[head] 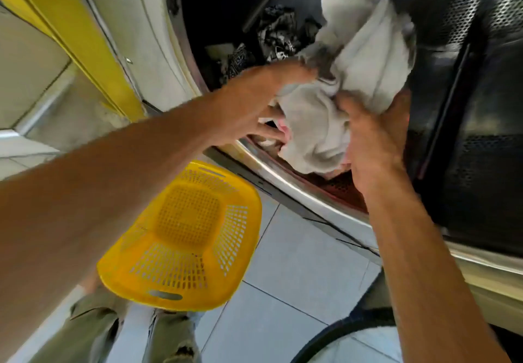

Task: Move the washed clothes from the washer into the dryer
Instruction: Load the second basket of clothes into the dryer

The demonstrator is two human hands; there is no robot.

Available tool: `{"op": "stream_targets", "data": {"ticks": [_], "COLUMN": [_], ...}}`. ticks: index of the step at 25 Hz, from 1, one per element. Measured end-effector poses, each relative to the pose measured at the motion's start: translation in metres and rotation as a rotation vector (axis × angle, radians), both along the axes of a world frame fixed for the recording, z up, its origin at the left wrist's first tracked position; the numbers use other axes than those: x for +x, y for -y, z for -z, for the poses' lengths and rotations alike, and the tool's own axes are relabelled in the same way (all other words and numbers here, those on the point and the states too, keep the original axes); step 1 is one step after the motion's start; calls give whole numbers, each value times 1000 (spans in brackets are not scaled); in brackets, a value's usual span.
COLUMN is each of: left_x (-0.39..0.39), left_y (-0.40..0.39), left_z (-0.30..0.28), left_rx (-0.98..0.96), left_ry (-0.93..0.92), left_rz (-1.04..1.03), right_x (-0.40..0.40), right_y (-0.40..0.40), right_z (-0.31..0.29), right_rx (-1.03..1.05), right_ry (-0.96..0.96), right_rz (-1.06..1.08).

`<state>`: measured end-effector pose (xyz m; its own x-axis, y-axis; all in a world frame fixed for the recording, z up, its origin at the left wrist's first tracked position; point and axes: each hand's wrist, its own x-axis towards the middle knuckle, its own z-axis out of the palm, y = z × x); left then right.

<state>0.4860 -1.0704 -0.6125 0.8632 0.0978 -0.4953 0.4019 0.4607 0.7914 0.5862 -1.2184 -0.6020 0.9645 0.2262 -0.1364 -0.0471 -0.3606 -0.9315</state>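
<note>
- At the mouth of the machine, the drum (pixel 481 51) is the largest thing: one perforated metal drum, dark inside, its round steel rim (pixel 283 175) open toward the person; whether this machine is the washer or the dryer I cannot tell from here
- Below it, on the tiled floor (pixel 297 263), stands one yellow basket (pixel 181 238), and nothing lies in it
- Across the opening hangs one big white cloth (pixel 348 65), maybe a towel or sheet, partly inside the drum and partly over the rim, with a bit of pink cloth (pixel 285 130) under its lower fold
- I judge the white cloth soft and limp, heavy if it is wet, so it will sag and drag; better to gather it at the bunched middle than to pull one corner
- Deeper in the drum lie dark patterned clothes (pixel 277 34); I count about two or three pieces, but they are tangled and the number is not sure
- Two bare hands work here: the right hand (pixel 373 141) is clamped on the lower bunch of the white cloth, and the left hand (pixel 254 105) presses on its left side with the fingers spread, not closed around it
</note>
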Motion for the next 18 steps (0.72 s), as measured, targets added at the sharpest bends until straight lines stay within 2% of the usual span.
{"op": "stream_targets", "data": {"ticks": [3, 5, 8, 10, 12, 14, 18], "left_x": [2, -22, -80, -118, -152, -184, -228], "left_y": [-29, -30, -13, -2, 8, 13, 16], "left_z": [-2, 15, 56, 81, 108, 136, 178], "left_rx": [144, 216, 309, 472, 737, 860, 767], "left_ry": [-49, -134, -232, -355, -552, -710, -856], "left_rz": [-58, -4, 109, 149, 183, 205, 306], "right_x": [33, 23, -45, -95, -129, -154, -184], "right_y": [-10, -5, 17, 35, 52, 69, 94], "right_z": [9, 25, 60, 84, 110, 128, 159], "right_rx": [-272, -328, -418, -502, -697, -916, -1014], "right_ry": [122, 134, 124, 90, -26, -215, -506], "right_rz": [-4, 3, -195, -332, -427, -490, -572]}}
